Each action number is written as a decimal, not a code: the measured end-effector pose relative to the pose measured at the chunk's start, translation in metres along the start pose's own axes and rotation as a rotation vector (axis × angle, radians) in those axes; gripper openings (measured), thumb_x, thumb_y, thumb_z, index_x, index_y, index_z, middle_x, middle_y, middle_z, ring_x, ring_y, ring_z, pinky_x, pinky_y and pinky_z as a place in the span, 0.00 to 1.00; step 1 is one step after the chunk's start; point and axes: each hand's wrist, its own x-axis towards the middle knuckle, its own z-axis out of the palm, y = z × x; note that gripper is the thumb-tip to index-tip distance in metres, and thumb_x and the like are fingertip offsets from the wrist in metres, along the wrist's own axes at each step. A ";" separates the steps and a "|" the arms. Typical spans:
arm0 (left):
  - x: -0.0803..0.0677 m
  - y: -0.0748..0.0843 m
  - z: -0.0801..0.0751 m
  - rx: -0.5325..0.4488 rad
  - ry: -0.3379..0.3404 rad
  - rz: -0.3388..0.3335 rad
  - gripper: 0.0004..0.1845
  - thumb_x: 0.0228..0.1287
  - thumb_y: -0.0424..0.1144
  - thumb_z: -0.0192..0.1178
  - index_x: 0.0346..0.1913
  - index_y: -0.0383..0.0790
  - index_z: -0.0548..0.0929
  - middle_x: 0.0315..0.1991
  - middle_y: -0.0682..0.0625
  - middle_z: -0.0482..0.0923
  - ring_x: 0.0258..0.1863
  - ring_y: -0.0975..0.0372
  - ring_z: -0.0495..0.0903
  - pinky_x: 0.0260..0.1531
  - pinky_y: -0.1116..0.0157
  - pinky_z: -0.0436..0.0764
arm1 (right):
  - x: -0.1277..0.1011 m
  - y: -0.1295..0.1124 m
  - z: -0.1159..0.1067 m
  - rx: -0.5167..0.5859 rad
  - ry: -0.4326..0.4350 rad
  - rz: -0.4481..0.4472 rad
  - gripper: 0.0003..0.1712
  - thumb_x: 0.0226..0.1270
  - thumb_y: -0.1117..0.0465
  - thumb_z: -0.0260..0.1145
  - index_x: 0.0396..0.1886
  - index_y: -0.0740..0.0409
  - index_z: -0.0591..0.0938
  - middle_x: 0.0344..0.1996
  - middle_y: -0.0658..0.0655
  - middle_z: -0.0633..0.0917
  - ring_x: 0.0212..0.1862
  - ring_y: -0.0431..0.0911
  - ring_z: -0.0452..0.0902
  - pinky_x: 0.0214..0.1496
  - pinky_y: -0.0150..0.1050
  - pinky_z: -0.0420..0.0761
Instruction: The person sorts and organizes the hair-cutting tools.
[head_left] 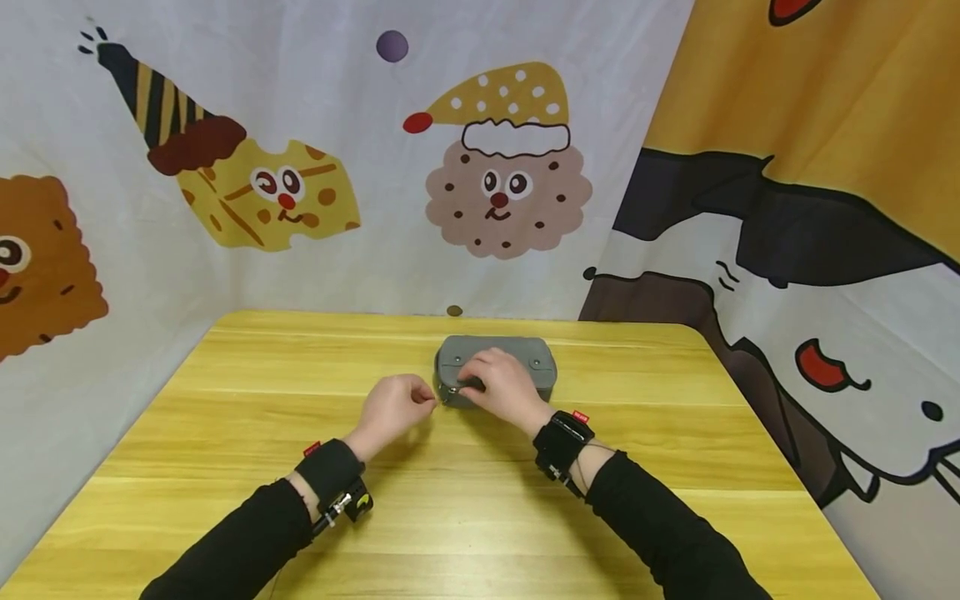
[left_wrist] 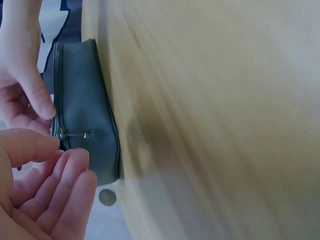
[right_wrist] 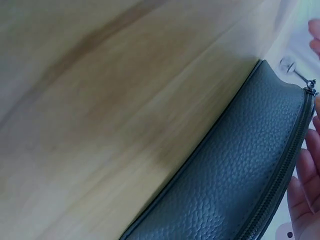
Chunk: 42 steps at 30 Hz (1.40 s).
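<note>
Pouch: a grey pouch point(head_left: 497, 367) of pebbled leather-like material, a rounded rectangle with a dark zip along its top and two small studs on its upper face; it stands on the bench a little back from the middle, nearer the far edge than the near one.
Zip pull: a small metal zip pull point(left_wrist: 75, 135) sticks out at the pouch's left end.
Bench: yellow wood-grain bench point(head_left: 225, 467) with rounded far corners, smooth and matt.
Open room: bare wood lies wide to the left, right and near side of the pouch; a narrower strip separates it from the far edge.
Left hand: the left hand point(head_left: 393, 408) sits just left of the pouch, fingers point(left_wrist: 70, 175) loosely curled, thumb and fingertips at the zip pull; whether they actually pinch it cannot be told.
Right hand: the right hand point(head_left: 501, 387) lies over the pouch's top and front, fingers bent down onto it, steadying it.
Backdrop: printed cloth with cartoon biscuit figures hangs behind the far and right edges.
</note>
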 end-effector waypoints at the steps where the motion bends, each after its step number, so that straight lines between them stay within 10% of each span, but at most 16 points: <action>1: 0.001 0.000 -0.001 0.009 0.006 0.004 0.02 0.57 0.33 0.71 0.33 0.39 0.87 0.27 0.54 0.83 0.28 0.62 0.80 0.32 0.62 0.81 | 0.000 0.000 0.000 -0.011 -0.003 0.004 0.11 0.59 0.56 0.77 0.40 0.50 0.87 0.40 0.49 0.85 0.45 0.46 0.79 0.51 0.39 0.78; 21: 0.035 -0.015 0.000 0.190 -0.022 0.117 0.21 0.52 0.38 0.77 0.49 0.33 0.86 0.47 0.42 0.83 0.45 0.50 0.82 0.46 0.54 0.82 | -0.006 -0.002 -0.002 -0.199 -0.063 0.052 0.20 0.58 0.50 0.77 0.48 0.53 0.86 0.44 0.53 0.84 0.48 0.48 0.80 0.54 0.42 0.80; 42: 0.055 -0.029 -0.007 0.206 -0.136 0.265 0.18 0.53 0.44 0.77 0.42 0.36 0.88 0.41 0.45 0.82 0.43 0.51 0.81 0.45 0.57 0.81 | -0.010 -0.003 0.001 -0.180 -0.025 0.016 0.12 0.58 0.58 0.77 0.41 0.54 0.86 0.38 0.52 0.83 0.43 0.46 0.79 0.45 0.36 0.82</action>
